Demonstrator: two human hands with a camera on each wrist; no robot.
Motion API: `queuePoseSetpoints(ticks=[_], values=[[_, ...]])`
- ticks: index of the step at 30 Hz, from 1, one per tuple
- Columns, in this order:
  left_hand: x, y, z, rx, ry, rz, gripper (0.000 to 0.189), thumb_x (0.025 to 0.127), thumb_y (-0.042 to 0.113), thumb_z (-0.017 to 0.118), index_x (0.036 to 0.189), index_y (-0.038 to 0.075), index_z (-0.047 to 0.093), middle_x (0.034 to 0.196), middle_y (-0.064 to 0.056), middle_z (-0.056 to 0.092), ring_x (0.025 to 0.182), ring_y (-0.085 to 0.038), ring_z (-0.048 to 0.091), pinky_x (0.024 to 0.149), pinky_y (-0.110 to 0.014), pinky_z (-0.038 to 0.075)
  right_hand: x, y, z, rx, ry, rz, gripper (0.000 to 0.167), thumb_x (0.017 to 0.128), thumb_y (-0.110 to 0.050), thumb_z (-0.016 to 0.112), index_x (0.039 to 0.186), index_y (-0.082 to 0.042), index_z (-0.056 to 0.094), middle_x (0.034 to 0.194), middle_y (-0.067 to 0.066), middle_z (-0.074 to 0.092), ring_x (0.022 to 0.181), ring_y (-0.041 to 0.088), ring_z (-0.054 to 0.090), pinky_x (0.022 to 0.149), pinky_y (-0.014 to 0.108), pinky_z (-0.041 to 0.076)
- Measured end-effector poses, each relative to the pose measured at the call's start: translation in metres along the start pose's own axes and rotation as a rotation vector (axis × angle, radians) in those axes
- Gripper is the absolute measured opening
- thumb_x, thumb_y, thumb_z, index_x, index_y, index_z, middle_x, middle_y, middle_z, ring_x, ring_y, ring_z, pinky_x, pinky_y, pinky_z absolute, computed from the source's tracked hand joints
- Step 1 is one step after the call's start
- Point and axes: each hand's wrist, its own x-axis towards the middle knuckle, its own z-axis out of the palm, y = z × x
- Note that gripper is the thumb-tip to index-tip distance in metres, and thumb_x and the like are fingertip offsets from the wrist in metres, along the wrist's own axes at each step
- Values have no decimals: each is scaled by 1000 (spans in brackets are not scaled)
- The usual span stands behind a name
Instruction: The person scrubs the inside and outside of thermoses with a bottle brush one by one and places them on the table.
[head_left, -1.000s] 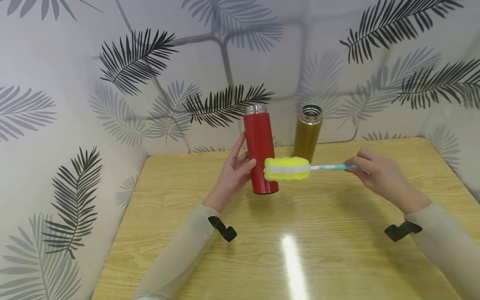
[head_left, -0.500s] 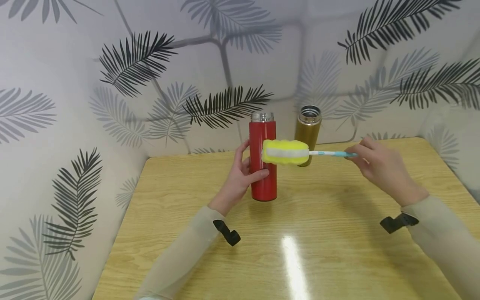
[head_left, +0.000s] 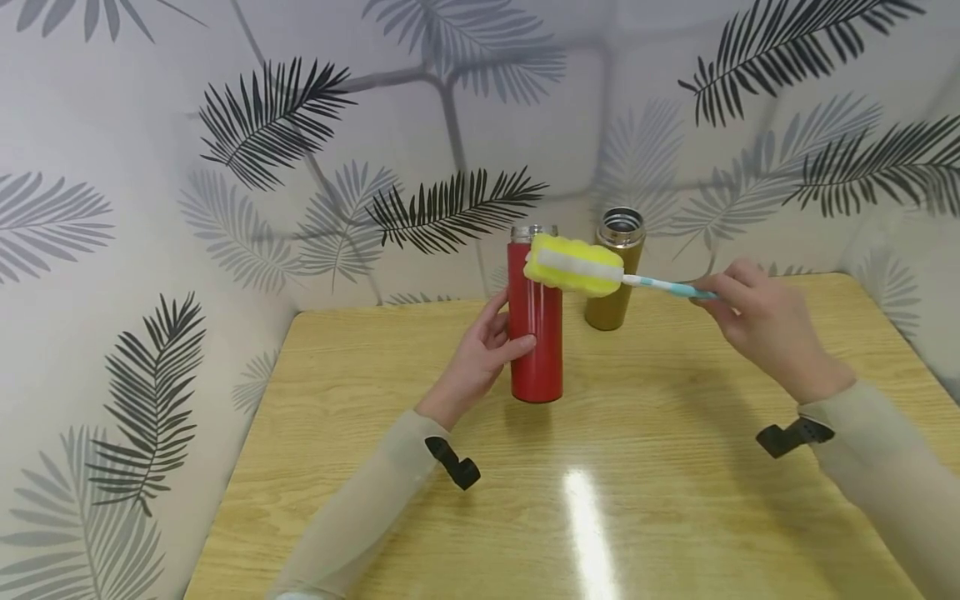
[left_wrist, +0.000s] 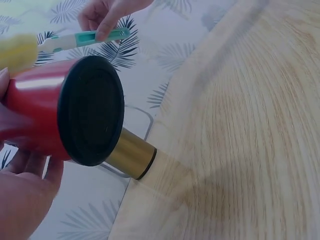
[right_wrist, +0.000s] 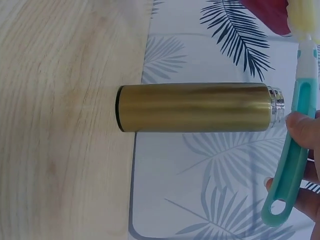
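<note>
A red thermos flask [head_left: 536, 333] with a bare metal neck is gripped round its body by my left hand [head_left: 480, 358]. It is held upright above the table, and its black base [left_wrist: 92, 110] shows in the left wrist view. My right hand [head_left: 772, 321] pinches the teal-and-white handle [right_wrist: 295, 145] of a bottle brush. The brush's yellow sponge head [head_left: 577, 265] points left and overlaps the upper part of the red flask in the head view; whether they touch I cannot tell. Behind stands a gold thermos flask [head_left: 611, 304] with an uncovered mouth, upright on the table.
The wood-grain table [head_left: 480, 517] reaches back to a wall [head_left: 300, 233] covered with leaf-patterned paper. The gold flask stands near the table's back edge, close to that wall. A bright light reflection lies on the tabletop.
The red flask has moved to the right and now stands straighter, with my left hand. My right hand has lifted the brush, and its sponge end has tilted up towards the flask's neck.
</note>
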Motion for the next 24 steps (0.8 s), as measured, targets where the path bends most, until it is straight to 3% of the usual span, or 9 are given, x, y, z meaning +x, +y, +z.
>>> queuePoseSetpoints(ticks=[8,19,24], values=[[-2,0,-5,-25,17,-4,67,106,11,58,164,24,27,158,-13,48,143,-30,47,120,-46,37,-11,1,3,37,-57,-48,50,110,-48,43,95,-9,70,77,1,50,56,9,38,42,27,33],[0,4,-16,-95,31,61,62,109,5,48,165,26,28,146,-14,51,130,-23,53,112,-37,47,-33,-4,9,88,-160,-72,48,110,-47,41,96,-13,72,81,-4,52,59,3,38,45,21,35],[0,6,-18,-142,33,75,63,110,6,46,165,28,25,150,-16,49,133,-24,53,113,-38,46,-36,-4,9,105,-194,-93,48,110,-49,40,96,-16,72,80,-7,50,59,1,37,45,19,34]])
